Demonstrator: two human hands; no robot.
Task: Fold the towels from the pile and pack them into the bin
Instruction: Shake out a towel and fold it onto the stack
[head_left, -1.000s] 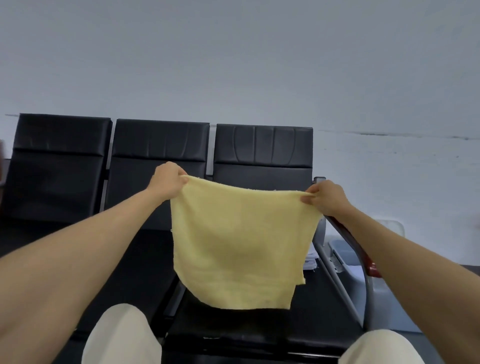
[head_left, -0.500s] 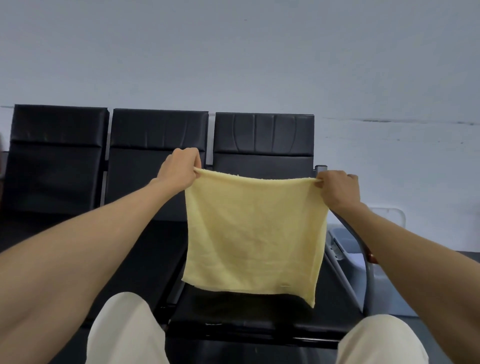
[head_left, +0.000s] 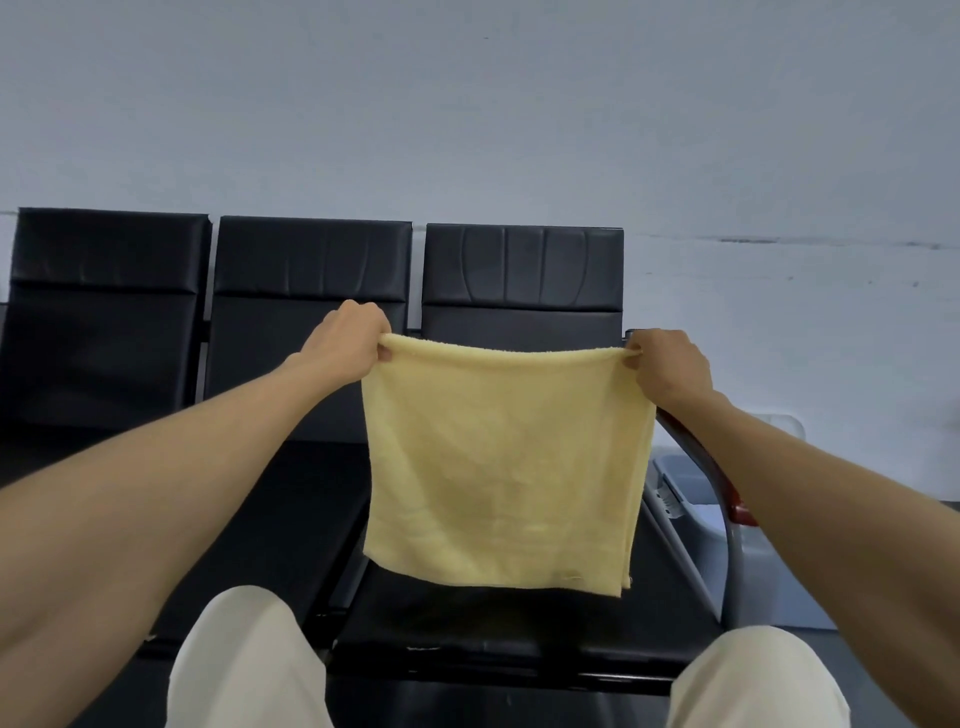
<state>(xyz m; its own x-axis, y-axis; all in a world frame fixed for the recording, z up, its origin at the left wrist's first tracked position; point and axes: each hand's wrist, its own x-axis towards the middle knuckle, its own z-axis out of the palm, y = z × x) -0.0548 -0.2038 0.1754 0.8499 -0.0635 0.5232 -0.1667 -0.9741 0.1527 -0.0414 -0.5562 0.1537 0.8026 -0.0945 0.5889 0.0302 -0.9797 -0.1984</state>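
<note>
Yellow terry towel (head_left: 504, 467) hangs flat in the centre of the frame, held up in the air by its two top corners, top edge pulled taut and nearly level. A second layer of cloth shows along its right-hand edge. The lower hem hangs free above the seat below, not touching it.

Left hand (head_left: 345, 345): fingers curled, pinching the top left corner. Right hand (head_left: 667, 366): fingers curled, pinching the top right corner. Both forearms reach in from the lower corners of the frame.

Grey-blue plastic bin (head_left: 688, 475) sits at centre right, beyond the bench end. The armrest and the right forearm cover most of it; contents cannot be made out.

Behind the towel, a black padded bench (head_left: 311, 280) with three seats in a row runs across the left and middle of the frame. Its grey metal armrest (head_left: 732, 561), with a reddish pad on top, stands between the towel and the bin. Knees in pale trousers (head_left: 249, 660) sit at the bottom edge. A plain pale wall (head_left: 467, 104) fills the upper half.
</note>
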